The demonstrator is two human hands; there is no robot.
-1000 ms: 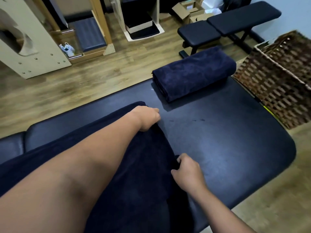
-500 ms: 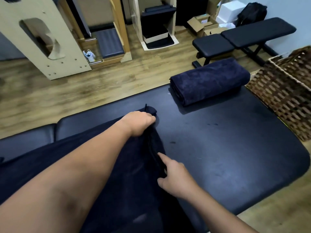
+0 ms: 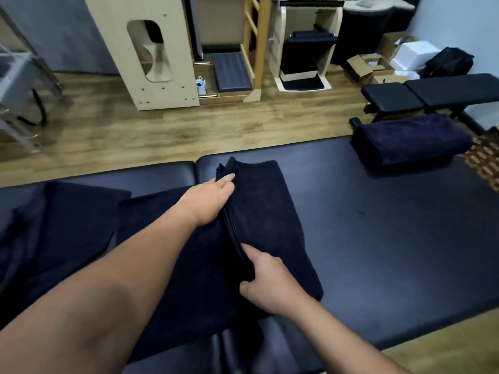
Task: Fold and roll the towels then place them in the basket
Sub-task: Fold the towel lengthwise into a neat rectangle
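Left hand [image 3: 209, 201]: fingers mostly straight, lying along the raised fold edge of the dark navy towel [image 3: 270, 211], fingertips touching a small bunched corner at the towel's far end; whether the thumb pinches cloth underneath cannot be told. Right hand [image 3: 266, 283]: index finger extended along the same fold edge nearer the body, remaining fingers curled toward the edge, apparently pinching it. Towel lies flat on the black padded table [image 3: 378, 238], directly beneath and between both hands; the fold edge runs from the left hand down to the right hand, one panel spreading right of that line, the rest lying under the left forearm. Left of the left arm: more dark cloth [image 3: 62, 220] spread loosely on the table. Well right of and beyond the right hand: a folded navy towel [image 3: 410, 140] on the table's far corner. Just past it, at frame edge, a sliver of the woven basket [image 3: 486, 157].
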